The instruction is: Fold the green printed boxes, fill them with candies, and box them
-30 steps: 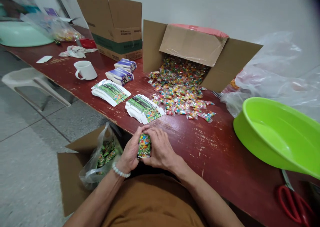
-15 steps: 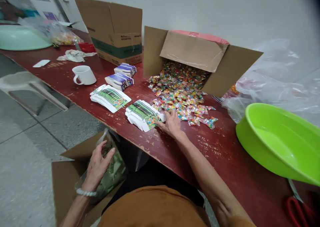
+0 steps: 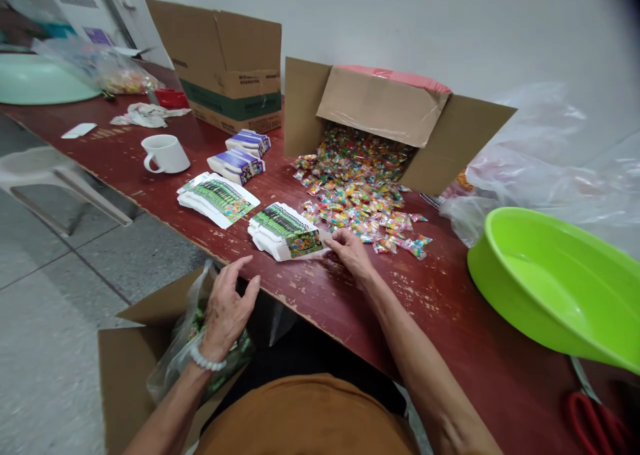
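My right hand pinches the near corner of the top flat green carton on a stack of flat green cartons and lifts it slightly off the dark red table. My left hand hovers empty with fingers spread above the plastic-lined cardboard box on the floor, which holds filled green packs. A second stack of flat green cartons lies further left. Loose colourful wrapped candies spill from a tipped cardboard box just beyond my right hand.
A lime green basin sits at right with red scissors near it. Purple cartons, a white mug, a closed cardboard box, clear plastic bags and a pale green basin stand further off.
Both hands held a filled green pack a second ago. My left hand dropped it into the floor box and rose again; my right hand reached to the carton stack and took the top carton's corner.
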Action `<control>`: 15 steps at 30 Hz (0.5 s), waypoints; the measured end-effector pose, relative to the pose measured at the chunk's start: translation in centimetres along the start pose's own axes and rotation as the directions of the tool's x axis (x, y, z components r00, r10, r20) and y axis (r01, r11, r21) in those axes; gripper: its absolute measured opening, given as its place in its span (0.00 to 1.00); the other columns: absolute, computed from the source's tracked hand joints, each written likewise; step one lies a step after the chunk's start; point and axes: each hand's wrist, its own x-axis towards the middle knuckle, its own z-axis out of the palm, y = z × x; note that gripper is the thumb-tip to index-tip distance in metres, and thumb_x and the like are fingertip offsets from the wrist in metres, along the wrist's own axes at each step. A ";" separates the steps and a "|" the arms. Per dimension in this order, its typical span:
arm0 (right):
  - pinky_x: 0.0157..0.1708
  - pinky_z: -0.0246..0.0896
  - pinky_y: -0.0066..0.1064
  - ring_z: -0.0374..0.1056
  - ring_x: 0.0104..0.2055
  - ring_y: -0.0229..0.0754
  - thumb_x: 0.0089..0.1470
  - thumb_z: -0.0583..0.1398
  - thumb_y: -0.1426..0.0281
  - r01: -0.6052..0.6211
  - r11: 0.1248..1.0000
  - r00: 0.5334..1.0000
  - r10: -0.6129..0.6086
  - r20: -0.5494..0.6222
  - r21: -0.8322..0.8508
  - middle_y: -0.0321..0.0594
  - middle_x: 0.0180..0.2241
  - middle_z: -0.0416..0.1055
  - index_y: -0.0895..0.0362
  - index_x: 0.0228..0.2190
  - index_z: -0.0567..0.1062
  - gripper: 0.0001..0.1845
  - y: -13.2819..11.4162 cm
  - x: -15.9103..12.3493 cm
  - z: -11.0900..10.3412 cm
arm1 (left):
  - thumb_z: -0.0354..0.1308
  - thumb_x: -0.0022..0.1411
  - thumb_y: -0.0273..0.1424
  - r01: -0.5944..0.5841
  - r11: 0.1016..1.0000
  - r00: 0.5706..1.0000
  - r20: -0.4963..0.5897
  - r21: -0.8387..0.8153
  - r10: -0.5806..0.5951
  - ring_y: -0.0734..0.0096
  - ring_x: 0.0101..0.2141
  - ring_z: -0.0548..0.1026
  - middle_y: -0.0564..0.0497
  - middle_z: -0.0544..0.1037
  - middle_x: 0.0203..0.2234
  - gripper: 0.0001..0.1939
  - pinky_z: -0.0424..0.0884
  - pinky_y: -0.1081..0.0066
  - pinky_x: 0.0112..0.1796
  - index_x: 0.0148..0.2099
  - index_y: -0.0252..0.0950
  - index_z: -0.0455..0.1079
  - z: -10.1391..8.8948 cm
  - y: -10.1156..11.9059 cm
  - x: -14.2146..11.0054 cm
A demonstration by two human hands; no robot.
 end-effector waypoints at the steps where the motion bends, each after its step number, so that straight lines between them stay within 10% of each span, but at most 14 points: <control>1: 0.30 0.53 0.28 0.59 0.27 0.37 0.46 0.61 0.55 0.006 0.998 0.999 -0.009 0.047 0.055 0.31 0.24 0.63 0.55 0.26 0.68 0.16 -0.1 -0.2 -0.5 | 0.52 0.65 0.40 -0.008 1.000 1.000 0.008 -0.015 0.008 0.56 0.51 0.71 0.42 0.73 0.51 0.23 0.65 0.61 0.54 0.59 0.37 0.65 0.1 0.5 0.4; 7: 0.29 0.53 0.27 0.59 0.26 0.35 0.39 0.68 0.56 -0.014 0.954 0.975 -0.054 0.217 0.300 0.32 0.24 0.67 0.56 0.25 0.71 0.19 -0.9 -2.4 -2.8 | 0.50 0.65 0.47 0.037 0.979 0.975 0.221 -0.200 0.008 0.60 0.41 0.74 0.47 0.79 0.40 0.23 0.69 0.66 0.43 0.47 0.36 0.75 0.2 4.9 3.0; 11: 0.31 0.55 0.28 0.61 0.27 0.34 0.38 0.71 0.57 -0.042 0.910 0.968 -0.065 0.244 0.411 0.32 0.24 0.69 0.57 0.24 0.73 0.19 -0.9 -4.0 -3.7 | 0.59 0.57 0.53 0.401 0.818 0.755 0.655 -0.412 -0.040 0.71 0.23 0.69 0.52 0.74 0.21 0.24 0.63 0.73 0.25 0.31 0.33 0.74 0.8 7.1 3.6; 15: 0.30 0.56 0.27 0.62 0.26 0.34 0.38 0.73 0.59 -0.091 0.858 0.963 -0.053 0.264 0.505 0.31 0.24 0.69 0.57 0.25 0.74 0.18 -0.2 -5.1 -4.4 | 0.66 0.50 0.51 0.585 0.679 0.638 0.769 -0.443 -0.048 0.74 0.21 0.68 0.51 0.76 0.23 0.25 0.62 0.76 0.22 0.34 0.31 0.76 1.6 7.3 3.2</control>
